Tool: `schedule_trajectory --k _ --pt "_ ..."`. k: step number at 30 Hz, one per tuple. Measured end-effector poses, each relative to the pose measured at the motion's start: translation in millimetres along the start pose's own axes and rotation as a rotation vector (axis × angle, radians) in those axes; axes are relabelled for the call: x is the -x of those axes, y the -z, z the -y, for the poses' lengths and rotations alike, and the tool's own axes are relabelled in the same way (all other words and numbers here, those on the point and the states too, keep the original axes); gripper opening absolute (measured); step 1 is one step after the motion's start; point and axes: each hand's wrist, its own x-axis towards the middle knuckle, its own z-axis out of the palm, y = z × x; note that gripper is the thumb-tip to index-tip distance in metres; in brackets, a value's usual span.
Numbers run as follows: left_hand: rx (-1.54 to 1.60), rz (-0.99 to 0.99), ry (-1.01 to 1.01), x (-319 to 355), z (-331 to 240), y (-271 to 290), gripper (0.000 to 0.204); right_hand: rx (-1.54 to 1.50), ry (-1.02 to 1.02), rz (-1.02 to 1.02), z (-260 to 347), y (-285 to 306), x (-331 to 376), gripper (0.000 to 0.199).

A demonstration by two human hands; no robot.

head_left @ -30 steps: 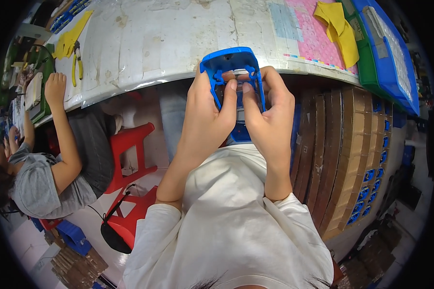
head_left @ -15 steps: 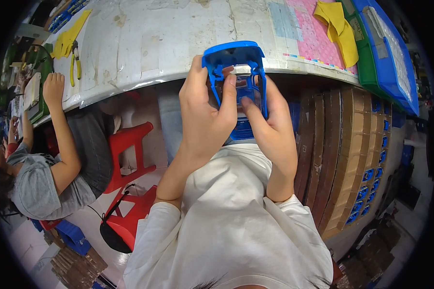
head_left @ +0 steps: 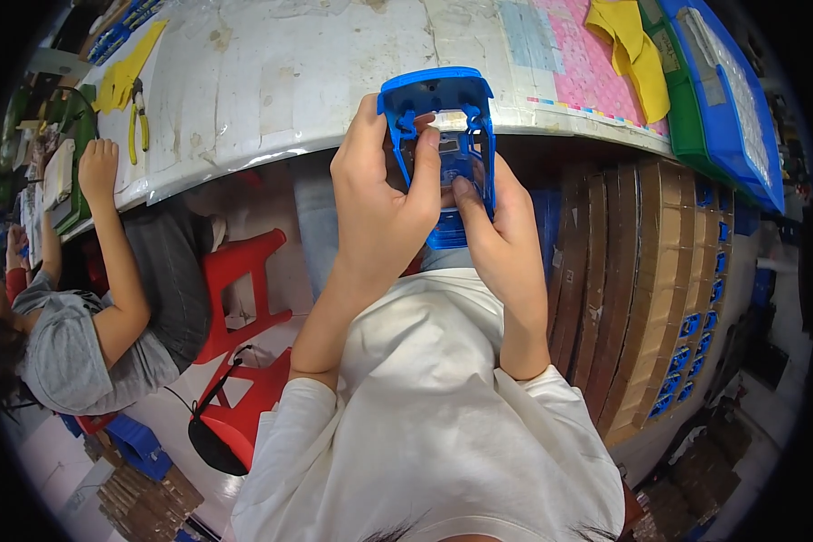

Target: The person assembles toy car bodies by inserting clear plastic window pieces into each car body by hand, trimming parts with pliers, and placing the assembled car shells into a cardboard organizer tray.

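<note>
A hollow blue plastic shell (head_left: 436,81), shaped like the body of a toy car, is held upright between both hands just in front of the table edge. My left hand (head_left: 379,185) wraps its left side, with the thumb reaching inside near a small reddish-brown piece. On the other side my right hand (head_left: 501,221) grips the shell, its thumb pressed low on the inner part. Clear and blue inner parts show through the frame. Most fingers of both hands are hidden behind the shell.
Ahead lies the worn white table (head_left: 289,81), with yellow-handled pliers (head_left: 138,122) and yellow cloths (head_left: 632,50) on it. Blue bins (head_left: 732,99) stand at the right, above partitioned cardboard trays (head_left: 668,298). A person in grey (head_left: 90,343) sits left, near red stools (head_left: 244,289).
The blue shell and both hands have shifted slightly up and to the left. Both thumbs stay on its inside.
</note>
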Motion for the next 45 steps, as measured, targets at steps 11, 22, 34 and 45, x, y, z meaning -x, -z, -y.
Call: schedule_trajectory --k 11,22,34,45 --pt "0.368 0.157 0.348 22.0 11.5 -1.2 0.023 -0.046 -0.084 0.014 -2.6 -1.1 -0.7 0.011" --pt "0.377 0.193 0.405 24.3 15.0 3.3 0.025 -0.089 -0.104 0.007 -12.2 -1.8 0.2 0.02" --pt "-0.092 0.0 0.163 32.2 15.9 0.1 0.016 -0.127 -0.003 -0.032 -9.5 -8.5 -1.6 0.013" --pt "0.314 0.118 0.368 28.7 16.4 2.5 0.022 -0.013 -0.07 0.016 -14.7 -6.1 1.3 0.023"
